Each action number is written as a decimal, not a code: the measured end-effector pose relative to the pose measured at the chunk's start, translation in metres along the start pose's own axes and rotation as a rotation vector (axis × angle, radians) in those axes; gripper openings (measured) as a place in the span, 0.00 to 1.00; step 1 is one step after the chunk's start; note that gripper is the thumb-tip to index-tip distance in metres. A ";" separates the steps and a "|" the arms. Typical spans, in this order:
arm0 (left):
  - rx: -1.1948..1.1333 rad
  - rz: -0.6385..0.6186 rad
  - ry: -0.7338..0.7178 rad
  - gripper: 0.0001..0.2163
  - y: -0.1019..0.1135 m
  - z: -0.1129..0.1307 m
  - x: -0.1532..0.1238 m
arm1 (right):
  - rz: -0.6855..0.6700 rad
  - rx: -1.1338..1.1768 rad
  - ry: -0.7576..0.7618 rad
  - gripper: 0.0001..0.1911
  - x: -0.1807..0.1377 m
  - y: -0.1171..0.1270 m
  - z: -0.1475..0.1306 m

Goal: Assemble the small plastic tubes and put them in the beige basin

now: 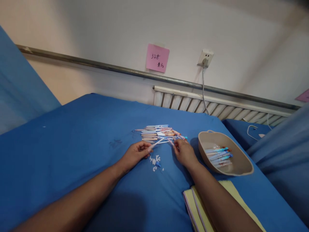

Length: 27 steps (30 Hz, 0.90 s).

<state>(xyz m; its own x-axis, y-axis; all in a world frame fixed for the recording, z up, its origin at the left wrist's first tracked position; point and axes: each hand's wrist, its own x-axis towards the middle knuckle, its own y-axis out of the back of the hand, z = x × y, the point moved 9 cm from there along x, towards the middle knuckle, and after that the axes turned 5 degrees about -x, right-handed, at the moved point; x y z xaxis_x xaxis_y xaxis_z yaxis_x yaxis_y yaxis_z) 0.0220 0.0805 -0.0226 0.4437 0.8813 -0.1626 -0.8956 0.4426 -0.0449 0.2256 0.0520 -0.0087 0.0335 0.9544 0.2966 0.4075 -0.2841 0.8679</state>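
Observation:
A pile of several pens (159,132) lies on the blue cloth (72,145) in front of me. My left hand (136,154) is closed on a thin white pen part (156,143) that points toward the pile. My right hand (183,151) pinches a pen piece (171,141) at the pile's near right edge. Small white and blue caps or bits (155,162) lie scattered between my hands.
A beige oval basket (241,167) with several finished pens (219,155) sits right of my right hand. Yellow notebooks (193,203) lie under my right forearm. A radiator (217,106), a wall socket with cable (204,58) and a pink note (157,58) are behind.

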 end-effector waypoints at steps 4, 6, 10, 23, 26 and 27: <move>0.078 0.020 -0.039 0.16 0.003 0.005 0.000 | 0.027 0.362 -0.060 0.08 -0.001 0.002 0.002; 0.114 0.044 -0.062 0.16 0.006 0.008 0.000 | 0.024 0.561 -0.084 0.11 -0.001 0.001 0.001; 0.157 0.079 -0.082 0.16 0.011 0.011 0.000 | 0.026 0.834 -0.145 0.14 -0.001 0.000 0.003; 0.162 0.029 -0.089 0.14 0.006 0.009 0.000 | 0.023 0.823 -0.131 0.13 -0.002 0.002 0.004; 0.174 0.012 -0.109 0.14 0.004 0.009 -0.001 | -0.009 0.789 -0.097 0.12 -0.004 -0.001 -0.002; 0.178 0.013 -0.117 0.14 0.004 0.010 -0.001 | -0.022 0.783 -0.089 0.12 -0.005 -0.003 -0.003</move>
<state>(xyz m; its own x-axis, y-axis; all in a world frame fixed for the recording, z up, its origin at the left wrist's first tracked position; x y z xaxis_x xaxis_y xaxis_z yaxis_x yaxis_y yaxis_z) 0.0179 0.0829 -0.0132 0.4425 0.8956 -0.0457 -0.8859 0.4445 0.1327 0.2212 0.0478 -0.0112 0.0780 0.9722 0.2210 0.9320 -0.1498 0.3300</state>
